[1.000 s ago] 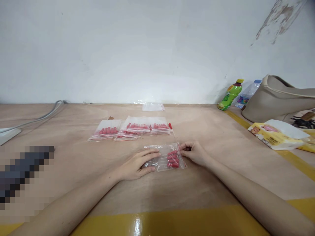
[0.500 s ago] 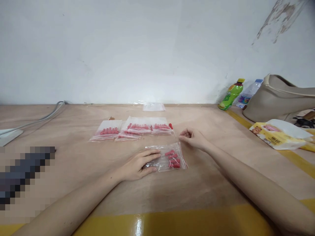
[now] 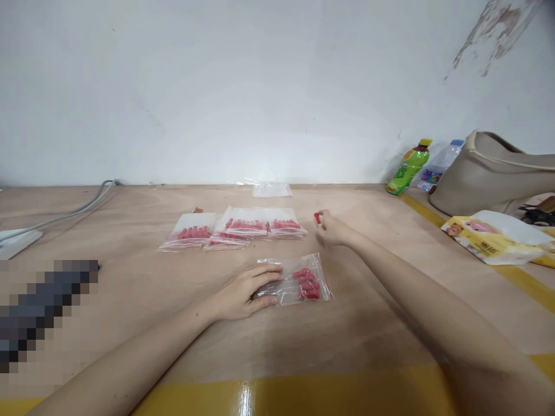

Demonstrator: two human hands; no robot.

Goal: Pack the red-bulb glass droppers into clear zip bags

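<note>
My left hand [image 3: 247, 292] lies with fingers stretched out and apart on the near end of a clear zip bag [image 3: 286, 292], flat on the table. Inside that bag, toward its red-edged opening on the right, several small red tube-shaped pieces [image 3: 309, 285] lie in a row. My right hand [image 3: 336, 229] is closed in a pinch just off the table, up and to the right of the bag. Between its fingertips is a single red tube-shaped piece [image 3: 317, 218], upright or slightly tilted.
Beyond my hands, zip bags with red pieces [image 3: 245, 224] partly overlap, and another such bag [image 3: 188, 228] lies at their left. A flat clear bag [image 3: 272, 189] rests by the wall. On the right are a green bottle [image 3: 408, 166], a beige bag [image 3: 477, 173] and a tissue pack [image 3: 489, 237].
My right hand has moved slightly away from me and now pinches the red piece that lay beside the filled bags. My left hand stays on the bag; its red pieces have shifted slightly.
</note>
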